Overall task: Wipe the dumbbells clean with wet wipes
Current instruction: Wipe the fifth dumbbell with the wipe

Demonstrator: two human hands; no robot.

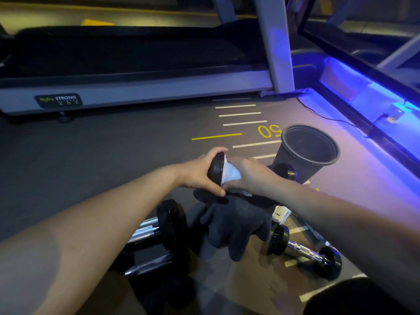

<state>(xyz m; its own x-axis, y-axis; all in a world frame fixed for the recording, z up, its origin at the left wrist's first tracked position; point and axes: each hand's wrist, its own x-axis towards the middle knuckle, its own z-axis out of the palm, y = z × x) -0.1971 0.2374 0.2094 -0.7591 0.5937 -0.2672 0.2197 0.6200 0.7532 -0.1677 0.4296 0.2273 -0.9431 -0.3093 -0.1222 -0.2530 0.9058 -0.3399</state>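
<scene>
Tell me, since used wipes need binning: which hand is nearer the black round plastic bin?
Right. The right hand, wrapping the white wipe, sits just left of the black round plastic bin; the left hand is farther left.

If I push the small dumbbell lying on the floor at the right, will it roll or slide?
The small dumbbell probably rolls: its black ends look round and it lies free on flat floor. Its chrome handle looks solid, so probably heavy for its size.
</scene>
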